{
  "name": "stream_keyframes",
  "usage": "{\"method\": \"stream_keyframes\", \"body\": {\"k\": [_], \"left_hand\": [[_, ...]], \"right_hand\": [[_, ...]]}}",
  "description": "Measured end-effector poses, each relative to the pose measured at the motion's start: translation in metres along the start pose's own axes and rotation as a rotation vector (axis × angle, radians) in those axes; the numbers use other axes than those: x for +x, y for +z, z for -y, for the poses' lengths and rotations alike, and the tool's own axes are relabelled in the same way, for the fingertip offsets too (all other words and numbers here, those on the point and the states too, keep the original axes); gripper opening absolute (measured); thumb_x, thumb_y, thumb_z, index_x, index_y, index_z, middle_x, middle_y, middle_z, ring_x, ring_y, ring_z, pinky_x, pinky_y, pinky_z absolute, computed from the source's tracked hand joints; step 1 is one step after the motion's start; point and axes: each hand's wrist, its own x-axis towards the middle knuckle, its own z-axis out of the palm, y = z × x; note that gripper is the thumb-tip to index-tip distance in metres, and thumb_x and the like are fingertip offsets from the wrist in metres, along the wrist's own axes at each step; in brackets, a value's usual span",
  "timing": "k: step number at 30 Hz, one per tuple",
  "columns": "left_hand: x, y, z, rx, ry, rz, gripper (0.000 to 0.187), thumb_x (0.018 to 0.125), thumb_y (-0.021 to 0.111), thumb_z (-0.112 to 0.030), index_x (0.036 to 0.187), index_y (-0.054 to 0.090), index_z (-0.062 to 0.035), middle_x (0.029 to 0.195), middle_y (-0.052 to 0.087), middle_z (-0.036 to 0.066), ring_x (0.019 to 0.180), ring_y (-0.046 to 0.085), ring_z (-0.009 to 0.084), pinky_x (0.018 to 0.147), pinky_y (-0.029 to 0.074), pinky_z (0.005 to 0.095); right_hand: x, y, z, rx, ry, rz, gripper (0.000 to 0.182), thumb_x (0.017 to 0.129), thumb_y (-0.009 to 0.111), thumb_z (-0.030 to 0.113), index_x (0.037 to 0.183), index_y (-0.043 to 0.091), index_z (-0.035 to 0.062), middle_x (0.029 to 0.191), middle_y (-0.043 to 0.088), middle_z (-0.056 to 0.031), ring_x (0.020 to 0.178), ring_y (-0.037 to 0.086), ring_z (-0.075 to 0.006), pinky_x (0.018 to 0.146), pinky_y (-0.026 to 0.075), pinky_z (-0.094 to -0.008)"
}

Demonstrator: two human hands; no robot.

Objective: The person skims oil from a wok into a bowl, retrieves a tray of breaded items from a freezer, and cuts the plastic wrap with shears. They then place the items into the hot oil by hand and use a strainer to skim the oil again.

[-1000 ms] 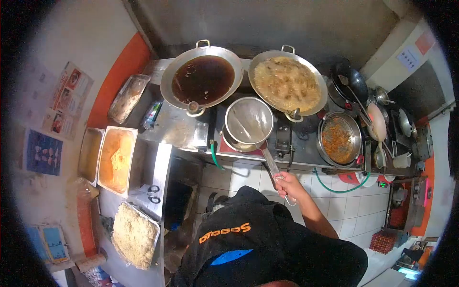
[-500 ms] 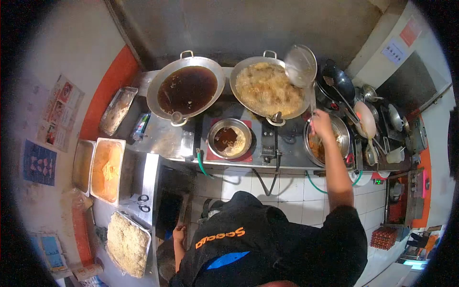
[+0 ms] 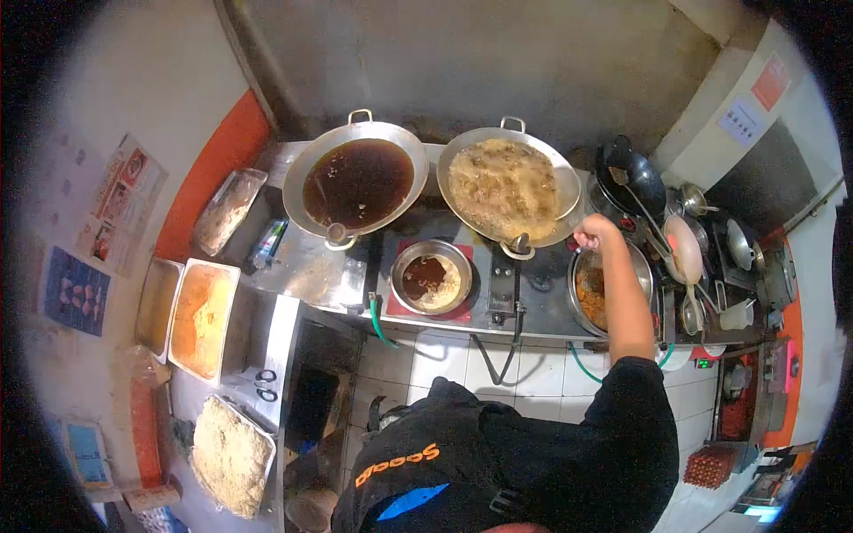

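Note:
My right hand (image 3: 595, 232) is closed, stretched over the counter at the right edge of the wok of bubbling oil (image 3: 447, 182). It grips the handle of a strainer (image 3: 571, 202), whose basket seems to be down in the foaming oil; only part of its rim shows. Pieces of frying food (image 3: 502, 182) brown under the foam. Below my right forearm is a steel bowl (image 3: 576, 300) with orange-brown bits inside. My left hand is out of sight, below my dark shirt.
A second wok (image 3: 296, 191) of dark oil stands to the left. A smaller bowl (image 3: 396, 286) with dark liquid and pale crumbs sits in front. Left are a tray of yellow batter (image 3: 233, 306) and a heaped tray of pale crumbs (image 3: 231, 457). Black wok (image 3: 653, 182) at right.
The strainer has come down from above the wok into the oil, my right hand lowering with it. My left hand has dropped out of view. The whole view has shifted slightly.

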Motion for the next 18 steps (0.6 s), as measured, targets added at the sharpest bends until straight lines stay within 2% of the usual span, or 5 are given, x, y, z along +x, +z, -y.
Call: {"method": "stream_keyframes", "body": {"k": [2,9,12,15,18], "left_hand": [[-0.001,0.003,-0.001,0.035,0.015,0.002,0.01,0.082,0.054,-0.016,0.085,0.058,-0.0079,0.08,0.061,0.009,0.06,0.058,0.0194,0.051,0.045,0.0361],[0.003,0.001,0.001,0.213,0.177,-0.016,0.01,0.082,0.052,-0.013,0.088,0.057,-0.0073,0.079,0.061,0.008,0.059,0.057,0.0181,0.05,0.046,0.0357],[0.014,-0.013,-0.007,0.675,0.558,-0.106,0.01,0.083,0.052,-0.012,0.09,0.056,-0.007,0.079,0.061,0.008,0.058,0.057,0.0176,0.05,0.046,0.0356],[0.0,-0.035,-0.059,-0.345,0.075,-0.177,0.011,0.081,0.052,-0.004,0.092,0.055,-0.0045,0.08,0.061,0.007,0.061,0.058,0.0181,0.052,0.048,0.0327],[0.0,-0.043,-0.087,-0.487,0.032,-0.221,0.013,0.08,0.052,0.002,0.092,0.055,-0.0027,0.08,0.061,0.007,0.064,0.059,0.0171,0.056,0.05,0.0322]], "right_hand": [[0.019,-0.012,-0.003,0.063,0.335,0.366,0.018,0.083,0.044,0.006,0.066,0.049,0.0006,0.051,0.046,-0.0038,0.036,0.04,-0.0075,0.03,0.028,-0.0186],[0.06,0.016,-0.04,0.536,0.22,0.63,0.012,0.088,0.041,0.004,0.093,0.048,-0.0047,0.061,0.05,-0.0051,0.039,0.04,-0.0057,0.029,0.032,-0.0176],[0.054,0.029,-0.039,0.631,0.18,0.625,0.011,0.087,0.042,0.002,0.094,0.048,-0.0046,0.067,0.049,-0.0038,0.04,0.038,-0.0039,0.028,0.03,-0.0159],[0.045,0.03,-0.041,0.714,0.174,0.59,0.013,0.088,0.042,0.003,0.097,0.047,-0.005,0.067,0.048,-0.0026,0.04,0.036,-0.0035,0.029,0.028,-0.0154],[0.03,0.024,-0.047,0.681,0.13,0.575,0.015,0.088,0.043,0.003,0.1,0.046,-0.0054,0.066,0.048,-0.0025,0.04,0.035,-0.0032,0.029,0.026,-0.0153]]}}
